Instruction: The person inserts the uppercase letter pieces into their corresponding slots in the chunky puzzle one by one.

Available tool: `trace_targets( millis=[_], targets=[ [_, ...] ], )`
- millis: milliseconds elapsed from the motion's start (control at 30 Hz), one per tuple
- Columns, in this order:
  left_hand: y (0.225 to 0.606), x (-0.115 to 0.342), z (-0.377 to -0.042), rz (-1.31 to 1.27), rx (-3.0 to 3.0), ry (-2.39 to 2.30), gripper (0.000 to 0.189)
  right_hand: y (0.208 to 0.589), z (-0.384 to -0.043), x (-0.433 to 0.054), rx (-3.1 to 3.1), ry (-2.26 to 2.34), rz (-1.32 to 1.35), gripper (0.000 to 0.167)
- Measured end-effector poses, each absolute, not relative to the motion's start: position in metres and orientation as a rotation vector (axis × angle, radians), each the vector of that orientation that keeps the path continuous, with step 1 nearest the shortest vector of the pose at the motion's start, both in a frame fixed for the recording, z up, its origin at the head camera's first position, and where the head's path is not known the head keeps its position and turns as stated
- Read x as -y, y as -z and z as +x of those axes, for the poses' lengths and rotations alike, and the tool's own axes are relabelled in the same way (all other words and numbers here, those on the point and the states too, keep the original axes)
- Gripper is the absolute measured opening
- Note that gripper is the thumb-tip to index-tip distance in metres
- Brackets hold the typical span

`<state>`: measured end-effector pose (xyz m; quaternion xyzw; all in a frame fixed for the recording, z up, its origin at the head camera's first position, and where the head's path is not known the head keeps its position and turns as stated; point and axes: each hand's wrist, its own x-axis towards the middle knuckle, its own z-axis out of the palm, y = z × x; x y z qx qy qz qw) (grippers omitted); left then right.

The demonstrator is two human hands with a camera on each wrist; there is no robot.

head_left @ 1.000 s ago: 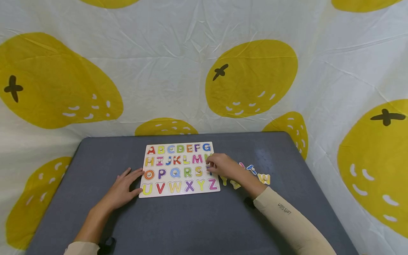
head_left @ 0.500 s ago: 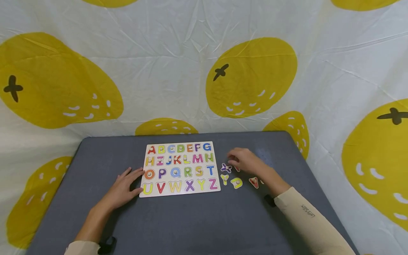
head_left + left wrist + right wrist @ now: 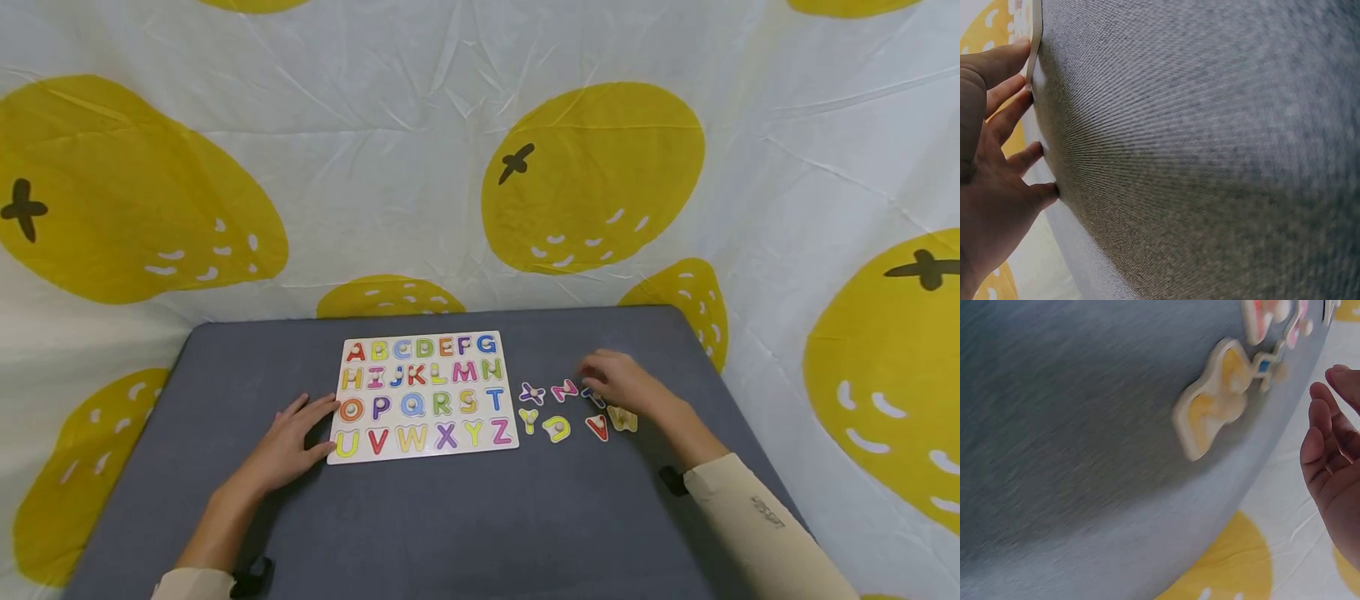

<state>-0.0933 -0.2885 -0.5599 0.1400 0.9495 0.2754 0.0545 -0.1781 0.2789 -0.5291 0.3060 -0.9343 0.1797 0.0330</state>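
A white alphabet puzzle board [image 3: 431, 418] lies on the grey table. Its letter T slot [image 3: 494, 400] and bottom row carry no knobs. My left hand [image 3: 288, 442] rests at the board's left edge, fingers spread; in the left wrist view thumb and fingertips touch its rim. To the right of the board, my right hand [image 3: 617, 382] hovers over the blue T piece [image 3: 592, 398], partly covering it. The right wrist view shows these fingers [image 3: 1317, 419] loosely bent and holding nothing, apart from the T piece [image 3: 1264, 365].
Several knobbed letter pieces lie right of the board: a purple X [image 3: 532, 393], pink Z [image 3: 564, 391], yellow Y [image 3: 528, 420], yellow U [image 3: 557, 429], red V [image 3: 597, 427] and yellow W [image 3: 622, 419]. A patterned curtain [image 3: 390, 200] hangs behind the table.
My right hand has left the green N, now seated in the board, and moved right past the Z piece to the T piece. My left hand has stayed in place.
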Motion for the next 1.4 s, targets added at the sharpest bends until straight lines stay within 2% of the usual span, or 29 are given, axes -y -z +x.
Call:
trace_targets(
  millis=[300, 867, 1400],
  targets=[
    [0.558, 0.287, -0.093, 0.409, -2.875, -0.836, 0.068, 0.536, -0.172, -0.303, 2.986, -0.538, 0.983, 0.016],
    [0.565, 0.289, -0.092, 0.441, -2.907, -0.854, 0.066, 0.55, -0.166, -0.303, 2.963, -0.564, 0.972, 0.012],
    [0.568, 0.289, -0.092, 0.436, -2.907, -0.881, 0.066, 0.535, -0.164, -0.291, 2.933, -0.556, 0.953, 0.011]
  ],
)
